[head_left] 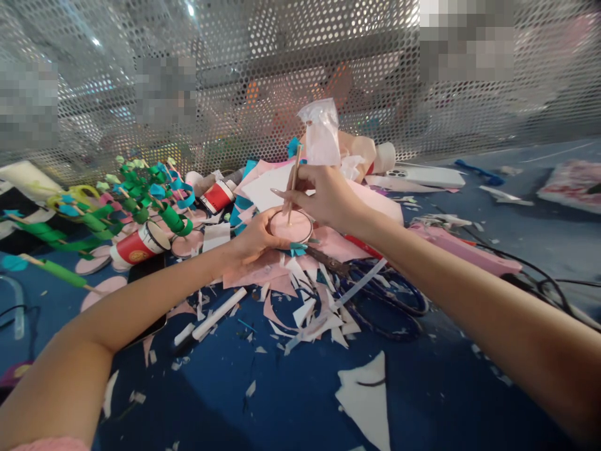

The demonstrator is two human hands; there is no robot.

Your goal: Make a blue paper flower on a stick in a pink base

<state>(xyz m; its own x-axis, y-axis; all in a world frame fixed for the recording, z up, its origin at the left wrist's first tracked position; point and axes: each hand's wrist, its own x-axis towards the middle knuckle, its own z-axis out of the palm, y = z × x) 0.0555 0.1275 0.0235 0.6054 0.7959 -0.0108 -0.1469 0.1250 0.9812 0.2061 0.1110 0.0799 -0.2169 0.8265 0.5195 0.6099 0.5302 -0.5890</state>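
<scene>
stick (296, 168) is being held nearly upright at the middle of the view, its top being tilted slightly to the right and its lower tip being set against the pink face of a disc (280, 229) with a dark rim. the stick is being pinched firmly between the thumb and fingers of the right hand (323, 194). the disc is being gripped at its left edge by the left hand (256, 241), the thumb being laid at the near rim and the other fingers being partly hidden. a blue star (297, 247) is being shown just under the near rim. below the disc, pink paper (258, 277) is being partly covered by white scraps (305, 311), all being borne by a blue table (282, 391). to the left, a red cup (134, 249) is being shown on its side, near green spirals (176, 220); to the right, a white phone (427, 175) is being shown lying flat. just beyond the right hand, a clear bag (322, 131) is being seen; the far side is being bounded by a mesh (225, 44).
</scene>
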